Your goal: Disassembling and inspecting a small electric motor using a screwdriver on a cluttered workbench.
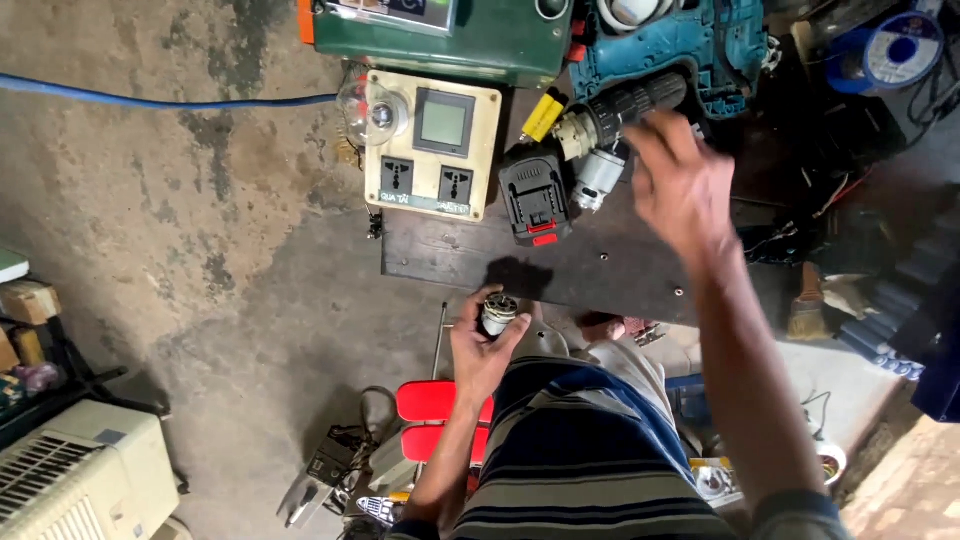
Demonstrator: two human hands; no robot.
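Landmark: the dark work board (560,265) lying on the concrete floor; all places are told from it.
Left hand: the left hand (480,345) is just off the board's near edge, fingers curled around a small motor armature (498,314), gripping it upright.
Motor armature: a short metal cylinder with copper windings, held in the left hand just off the board's near edge.
Right hand: the right hand (680,185) hangs over the board's right part, fingers spread and blurred, grasping nothing.
Small silver motor (598,180): on the board's far side, just left of the right hand.
Black battery pack (535,200): on the board, beside the silver motor, with a red catch.
Socket panel (432,145): cream box with a meter and two outlets, at the board's far left corner.
Teal drill body (680,50): beyond the board's far edge.
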